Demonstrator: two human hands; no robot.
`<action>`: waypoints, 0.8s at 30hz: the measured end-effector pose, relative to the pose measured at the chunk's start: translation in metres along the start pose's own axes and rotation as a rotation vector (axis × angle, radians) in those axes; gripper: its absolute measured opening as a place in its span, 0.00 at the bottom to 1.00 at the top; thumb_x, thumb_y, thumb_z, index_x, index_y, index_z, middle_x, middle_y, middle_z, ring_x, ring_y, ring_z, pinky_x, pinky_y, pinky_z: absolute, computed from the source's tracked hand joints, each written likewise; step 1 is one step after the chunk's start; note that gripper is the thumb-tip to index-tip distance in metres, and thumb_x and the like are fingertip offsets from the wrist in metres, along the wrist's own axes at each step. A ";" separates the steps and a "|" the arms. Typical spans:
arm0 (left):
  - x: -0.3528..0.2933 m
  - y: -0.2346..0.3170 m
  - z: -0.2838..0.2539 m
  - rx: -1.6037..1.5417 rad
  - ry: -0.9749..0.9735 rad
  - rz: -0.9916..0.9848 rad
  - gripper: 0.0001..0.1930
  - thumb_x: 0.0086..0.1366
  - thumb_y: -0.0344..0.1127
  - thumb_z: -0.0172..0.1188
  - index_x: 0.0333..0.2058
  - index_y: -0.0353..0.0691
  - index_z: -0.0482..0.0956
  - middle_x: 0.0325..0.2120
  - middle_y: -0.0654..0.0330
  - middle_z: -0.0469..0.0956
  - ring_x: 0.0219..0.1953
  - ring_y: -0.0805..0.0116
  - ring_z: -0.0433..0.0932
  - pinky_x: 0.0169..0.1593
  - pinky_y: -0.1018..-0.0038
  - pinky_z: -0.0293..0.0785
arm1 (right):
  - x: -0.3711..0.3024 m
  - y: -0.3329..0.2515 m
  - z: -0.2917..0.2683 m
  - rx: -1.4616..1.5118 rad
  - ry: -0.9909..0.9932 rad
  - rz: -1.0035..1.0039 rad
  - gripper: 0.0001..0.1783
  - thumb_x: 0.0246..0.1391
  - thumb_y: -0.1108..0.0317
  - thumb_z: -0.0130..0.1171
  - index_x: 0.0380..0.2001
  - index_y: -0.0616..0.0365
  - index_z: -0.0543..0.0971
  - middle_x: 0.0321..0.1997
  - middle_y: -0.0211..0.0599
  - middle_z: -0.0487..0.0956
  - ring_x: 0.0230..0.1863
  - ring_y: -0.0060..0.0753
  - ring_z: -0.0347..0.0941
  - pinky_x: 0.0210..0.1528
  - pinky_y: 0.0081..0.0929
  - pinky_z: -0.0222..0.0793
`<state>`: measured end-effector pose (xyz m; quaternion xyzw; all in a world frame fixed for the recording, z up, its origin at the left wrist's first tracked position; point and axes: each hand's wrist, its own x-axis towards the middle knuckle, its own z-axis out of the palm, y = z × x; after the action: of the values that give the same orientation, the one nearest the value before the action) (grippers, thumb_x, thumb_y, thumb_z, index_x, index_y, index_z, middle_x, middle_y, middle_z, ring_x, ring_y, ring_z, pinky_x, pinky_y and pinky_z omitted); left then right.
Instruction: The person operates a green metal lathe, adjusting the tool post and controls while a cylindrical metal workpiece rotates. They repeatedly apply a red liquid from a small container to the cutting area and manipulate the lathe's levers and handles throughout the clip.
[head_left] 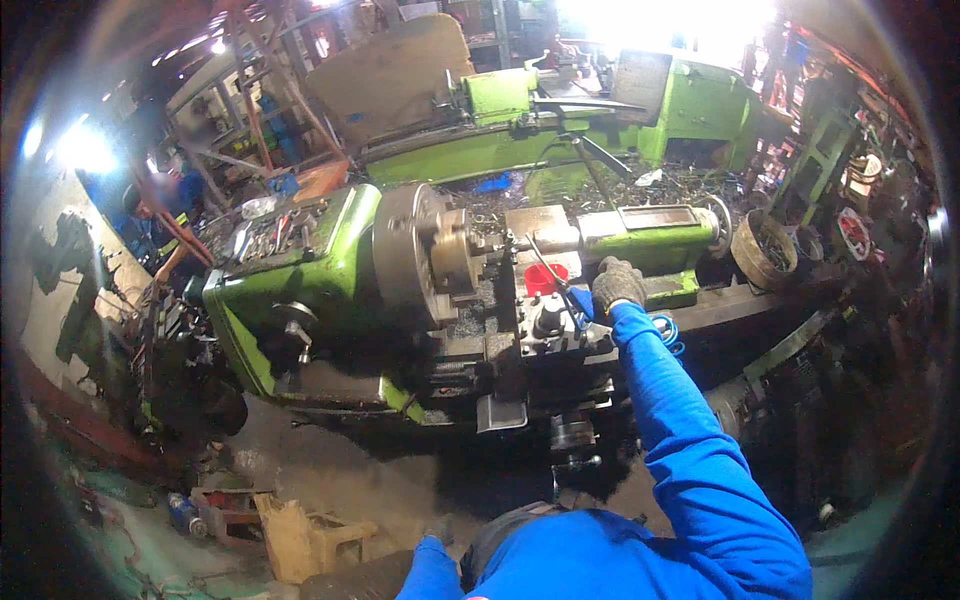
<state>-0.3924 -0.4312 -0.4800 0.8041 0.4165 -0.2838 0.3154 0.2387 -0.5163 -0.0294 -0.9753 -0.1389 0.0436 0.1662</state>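
Note:
My right hand (618, 284), in a grey knit glove, reaches over the lathe carriage. Its fingers are closed round a blue air blow gun (579, 303), whose thin bent nozzle slants up and left toward the chuck side. Under the nozzle sits a red cup (541, 281), just behind the tool post (549, 321). To the left is the big round lathe chuck (408, 254); the green tailstock (650, 236) lies behind and right of my hand. Low down by my body hangs my left hand (440, 530), gloved and far from the machine; its fingers are too unclear to read.
Wrenches and other tools (270, 237) lie on the green headstock. A coiled blue hose (668, 335) hangs beside my right wrist. Metal chips cover the area behind the bed. A round bucket (763, 250) stands at right, a wooden stool (310, 540) at lower left. Another person (165, 225) is at far left.

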 end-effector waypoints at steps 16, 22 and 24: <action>-0.016 -0.012 -0.016 -0.130 0.043 -0.070 0.27 0.69 0.52 0.58 0.61 0.43 0.76 0.51 0.46 0.82 0.47 0.54 0.82 0.52 0.56 0.80 | -0.002 -0.003 -0.002 0.006 0.039 -0.049 0.17 0.60 0.61 0.55 0.51 0.43 0.83 0.59 0.43 0.80 0.64 0.51 0.74 0.65 0.46 0.71; -0.056 -0.012 0.011 -0.111 0.066 -0.105 0.28 0.69 0.53 0.58 0.60 0.42 0.77 0.50 0.46 0.82 0.47 0.54 0.82 0.51 0.56 0.80 | -0.014 -0.002 -0.010 0.029 0.054 -0.091 0.17 0.61 0.56 0.57 0.51 0.41 0.83 0.58 0.42 0.80 0.62 0.51 0.75 0.63 0.47 0.71; -0.068 -0.008 0.017 -0.104 0.079 -0.111 0.28 0.69 0.54 0.58 0.60 0.42 0.77 0.50 0.46 0.82 0.47 0.54 0.82 0.51 0.56 0.80 | -0.012 0.000 -0.007 0.035 0.068 -0.114 0.19 0.62 0.49 0.60 0.51 0.43 0.82 0.57 0.41 0.81 0.62 0.51 0.75 0.61 0.49 0.71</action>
<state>-0.4363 -0.4733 -0.4439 0.7729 0.4867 -0.2469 0.3237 0.2281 -0.5218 -0.0219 -0.9637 -0.1876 0.0035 0.1898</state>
